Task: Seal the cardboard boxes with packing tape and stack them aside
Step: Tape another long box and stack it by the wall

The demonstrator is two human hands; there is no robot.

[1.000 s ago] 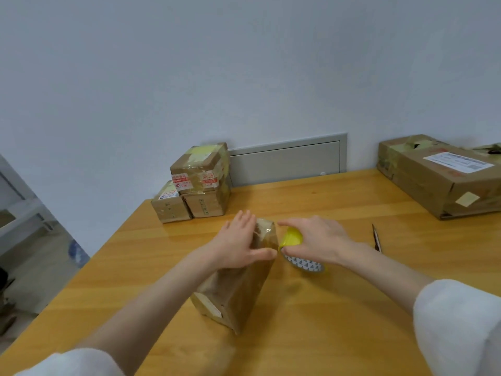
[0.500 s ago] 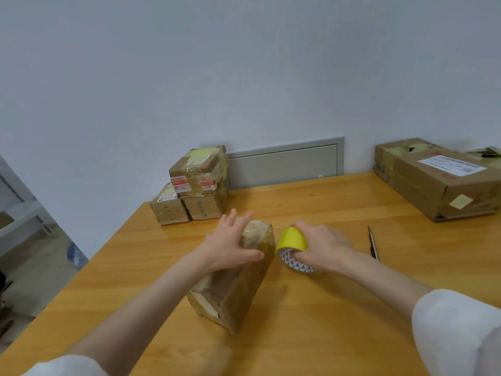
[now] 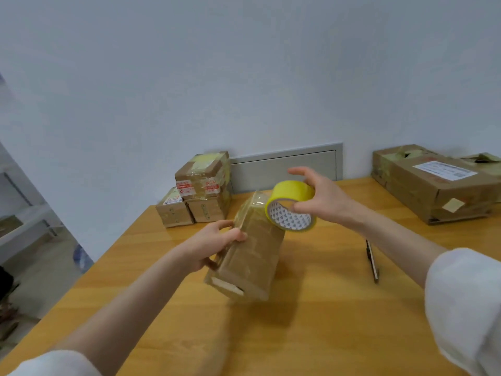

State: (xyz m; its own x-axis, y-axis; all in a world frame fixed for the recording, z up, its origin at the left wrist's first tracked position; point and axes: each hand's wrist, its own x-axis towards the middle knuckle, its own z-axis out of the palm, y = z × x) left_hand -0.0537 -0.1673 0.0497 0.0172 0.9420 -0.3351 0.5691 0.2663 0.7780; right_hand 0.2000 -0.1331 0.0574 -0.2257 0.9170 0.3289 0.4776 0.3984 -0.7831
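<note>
Box (image 3: pixel 254 248) tilts over the middle of the table (image 3: pixel 325 321), left hand (image 3: pixel 214 242) gripping its side; right hand (image 3: pixel 322 202) grips the tape (image 3: pixel 292 192) touching its top end.

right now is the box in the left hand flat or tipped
Tipped: the left hand grips the box, far end raised off the table.

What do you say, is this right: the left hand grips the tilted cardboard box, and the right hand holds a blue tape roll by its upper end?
Not quite: the head view shows the tape roll is yellow, not blue. The rest holds: the left hand grips the tilted cardboard box, and the right hand holds the roll by its upper end.
</note>
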